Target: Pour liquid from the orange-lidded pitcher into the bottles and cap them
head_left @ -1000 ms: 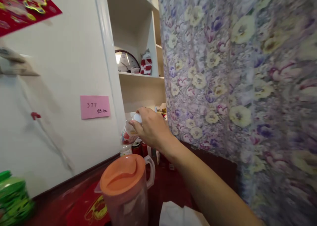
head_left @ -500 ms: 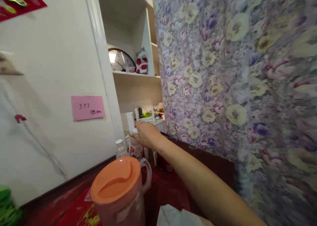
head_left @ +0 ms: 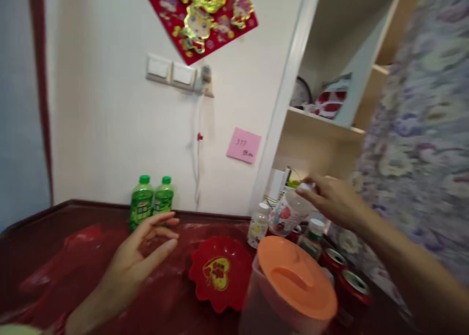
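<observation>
My right hand pinches the white cap of a clear plastic bottle with a red fruit print, which leans at a tilt. Beside it stands a smaller clear bottle with a white cap. In front is a pitcher with an orange lid. My left hand is at the left with its fingers apart, holding nothing. Just behind it are two green bottles. A red scalloped plate with a gold design lies between my hands.
A dark bottle with a white cap and red cans crowd the right side behind the pitcher. The dark red table runs along a wall bearing switches and a cable. Shelves and a floral curtain are at the right.
The view has swung left. My left hand has come into sight, along with the green bottles and more of the plate. The fruit-print bottle now leans in my right hand's grip.
</observation>
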Action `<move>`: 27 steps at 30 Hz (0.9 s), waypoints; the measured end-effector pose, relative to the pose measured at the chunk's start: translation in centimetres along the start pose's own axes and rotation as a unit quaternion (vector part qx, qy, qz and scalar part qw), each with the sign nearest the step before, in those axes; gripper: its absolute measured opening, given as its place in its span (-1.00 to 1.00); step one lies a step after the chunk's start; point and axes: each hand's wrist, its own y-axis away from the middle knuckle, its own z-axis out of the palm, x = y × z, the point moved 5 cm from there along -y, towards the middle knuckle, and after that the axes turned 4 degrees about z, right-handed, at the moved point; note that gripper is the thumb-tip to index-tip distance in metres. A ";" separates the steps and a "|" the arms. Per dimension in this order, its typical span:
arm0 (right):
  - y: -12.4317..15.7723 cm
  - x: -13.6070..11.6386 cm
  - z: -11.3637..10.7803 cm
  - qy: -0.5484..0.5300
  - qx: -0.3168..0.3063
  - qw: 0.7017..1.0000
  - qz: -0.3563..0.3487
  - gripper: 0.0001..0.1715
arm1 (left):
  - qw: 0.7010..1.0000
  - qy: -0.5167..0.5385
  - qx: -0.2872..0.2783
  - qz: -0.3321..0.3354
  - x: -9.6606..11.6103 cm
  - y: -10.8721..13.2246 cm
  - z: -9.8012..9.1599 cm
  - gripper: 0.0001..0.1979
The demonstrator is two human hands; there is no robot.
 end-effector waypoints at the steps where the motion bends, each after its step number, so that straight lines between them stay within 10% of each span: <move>1: -0.6 -0.1 -0.1 0.000 0.003 1.000 0.017 -0.53 | 1.000 0.017 -0.007 -0.002 0.1 0.0 0.1 -0.55; 15: -7.3 -7.8 10.3 -0.002 -0.161 0.985 -0.068 -0.46 | 0.999 0.025 -0.042 0.006 -1.1 0.8 0.2 -0.58; 27: -7.6 -8.2 18.6 0.005 -0.238 0.966 -0.104 -0.54 | 0.998 -0.026 -0.048 -0.003 -1.9 0.9 0.3 -0.61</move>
